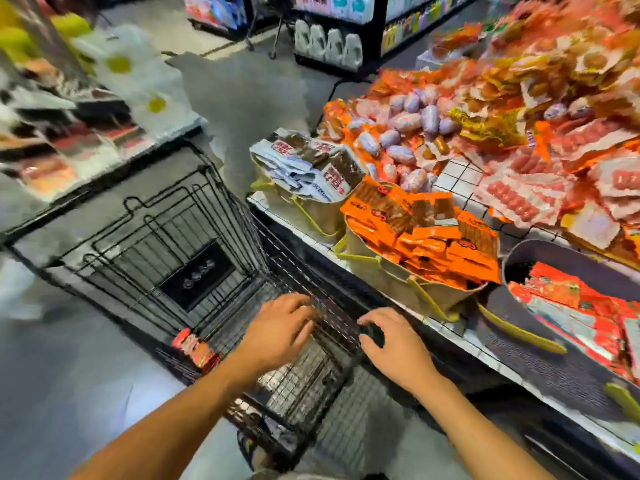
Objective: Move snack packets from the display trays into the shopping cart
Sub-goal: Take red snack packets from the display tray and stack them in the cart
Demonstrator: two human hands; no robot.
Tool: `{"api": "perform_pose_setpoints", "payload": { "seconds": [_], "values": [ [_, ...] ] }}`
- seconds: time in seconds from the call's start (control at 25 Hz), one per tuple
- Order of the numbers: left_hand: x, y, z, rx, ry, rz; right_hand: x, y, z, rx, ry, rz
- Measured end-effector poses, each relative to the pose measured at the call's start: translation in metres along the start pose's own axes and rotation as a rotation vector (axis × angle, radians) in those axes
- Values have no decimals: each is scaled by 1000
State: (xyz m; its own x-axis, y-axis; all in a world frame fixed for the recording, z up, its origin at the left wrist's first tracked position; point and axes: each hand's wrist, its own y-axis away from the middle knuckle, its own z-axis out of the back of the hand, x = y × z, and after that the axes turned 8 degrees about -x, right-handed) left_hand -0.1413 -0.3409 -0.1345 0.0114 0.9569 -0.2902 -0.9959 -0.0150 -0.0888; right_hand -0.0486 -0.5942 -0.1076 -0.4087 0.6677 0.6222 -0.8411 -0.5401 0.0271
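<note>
Head view: left hand (277, 329) and right hand (394, 346) on shopping cart (166, 237)

Frame blurred. The left hand lies on the cart's near wire, fingers bent; can't tell if it grips. The right hand sits just beside it, thumb and fingers curled round the dark rim. Orange snack packets (429, 237) are piled in a tan display tray (391, 282), near and ahead-right of the right hand.

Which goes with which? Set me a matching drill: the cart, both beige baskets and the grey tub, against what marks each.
Things:
1 shopping cart
2 nearer beige basket
3 farther beige basket
4 grey tub

Marks:
A holds red packets
B holds orange packets
C holds brown and white packets
D black wire

Pairs: 1-D, 2-B, 3-C, 4-A.
</note>
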Motion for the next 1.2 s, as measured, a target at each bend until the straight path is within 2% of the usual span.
{"api": "perform_pose_setpoints", "payload": {
  "seconds": [0.28,0.52,0.72,0.88,1.0,1.12,1.2],
  "values": [
    [187,111,17,92,-175,427,91,-85,-169,416,81,-20],
    [293,149,21,65,-266,556,141,-139,-316,622,87,-61],
    [323,156,1,-37,-277,519,146,-168,-421,762,137,-107],
    [330,160,-14,-166,-287,472,133,-174,-498,799,190,-104],
    [334,162,-19,-207,-267,448,99,-168,-564,844,233,-85],
    [335,163,-23,-214,-257,451,66,-161,-619,793,221,-121],
    [335,164,-24,-204,-269,459,80,-162,-611,754,222,-143]
  ]
}}
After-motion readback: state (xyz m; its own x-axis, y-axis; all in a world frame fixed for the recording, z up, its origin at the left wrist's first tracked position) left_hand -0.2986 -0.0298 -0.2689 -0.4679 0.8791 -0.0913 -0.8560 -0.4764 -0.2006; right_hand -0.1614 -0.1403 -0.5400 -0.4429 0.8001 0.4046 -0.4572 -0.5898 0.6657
